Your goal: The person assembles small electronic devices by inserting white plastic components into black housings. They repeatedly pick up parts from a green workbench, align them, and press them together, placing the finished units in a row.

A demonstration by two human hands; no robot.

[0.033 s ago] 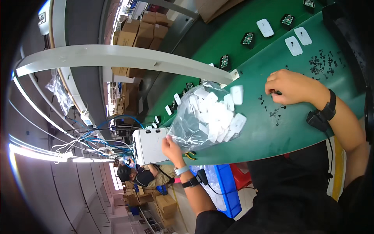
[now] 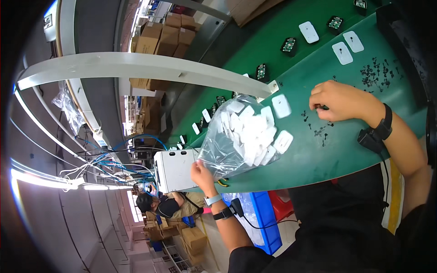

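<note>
My left hand (image 2: pixel 201 176) pinches the closed end of a clear plastic bag (image 2: pixel 216 157) lying tilted on the green work surface. White rounded plastic plates (image 2: pixel 255 136) are heaped inside toward its mouth. One white plate (image 2: pixel 281 105) lies just outside the bag, and another plate (image 2: pixel 283 141) is at its mouth. My right hand (image 2: pixel 334 101) is closed, fingers curled down over the surface, with a dark bit showing beneath them; what it holds is hidden. Small black pieces (image 2: pixel 321 134) lie scattered beside it, and a larger group (image 2: pixel 377 73) lies farther right.
Two white plates (image 2: pixel 342 53), each with a black piece on it, lie at the far right. Beyond runs a green conveyor belt (image 2: pixel 255 50) with black circuit-board units (image 2: pixel 288 46). A metal post (image 2: pixel 182 68) crosses the left. A blue crate (image 2: pixel 268 223) stands below the table edge.
The two plates at the bag's mouth have shifted slightly right and settled; the upper one now lies apart from the bag. My left hand has moved slightly right; my right hand stays put.
</note>
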